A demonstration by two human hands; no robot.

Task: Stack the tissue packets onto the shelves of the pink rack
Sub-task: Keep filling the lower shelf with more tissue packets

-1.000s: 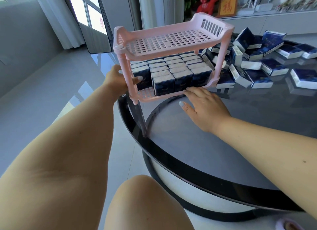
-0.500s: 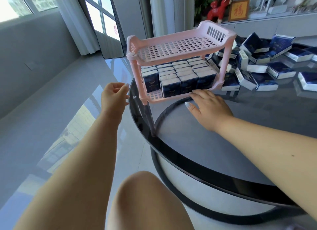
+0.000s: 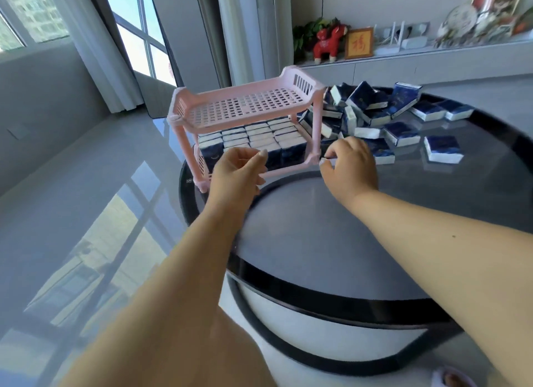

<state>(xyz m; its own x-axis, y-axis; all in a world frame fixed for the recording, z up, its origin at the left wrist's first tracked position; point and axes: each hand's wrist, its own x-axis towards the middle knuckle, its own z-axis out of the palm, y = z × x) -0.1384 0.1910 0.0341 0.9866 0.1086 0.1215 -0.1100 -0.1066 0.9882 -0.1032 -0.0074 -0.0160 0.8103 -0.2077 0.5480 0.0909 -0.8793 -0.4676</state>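
A pink rack (image 3: 245, 118) with 2 shelves stood at the upper centre of the frame, near the left edge of a round dark glass table (image 3: 317, 222). Its upper shelf (image 3: 248, 105) lay bare, while the lower shelf (image 3: 288, 171) was packed with dark blue tissue packets (image 3: 259, 135) standing upright in tight rows. To the right of the rack, a loose heap of further packets (image 3: 372, 112) lay scattered across the tabletop toward the upper right of the frame, some flat and some tilted against each other. The left hand (image 3: 236, 173) hovered at the front of the lower shelf, its fingers loosely curled with the thumb raised apart from them, holding nothing that could be seen. The right hand (image 3: 350, 164) sat just right of the rack's front right post, fingers curled inward by a packet at the near edge of the heap; whether they were pinching it could not be told. Along the far wall, a red toy horse (image 3: 327, 44) and a framed picture (image 3: 359, 43) stood on a low cabinet (image 3: 403, 66).
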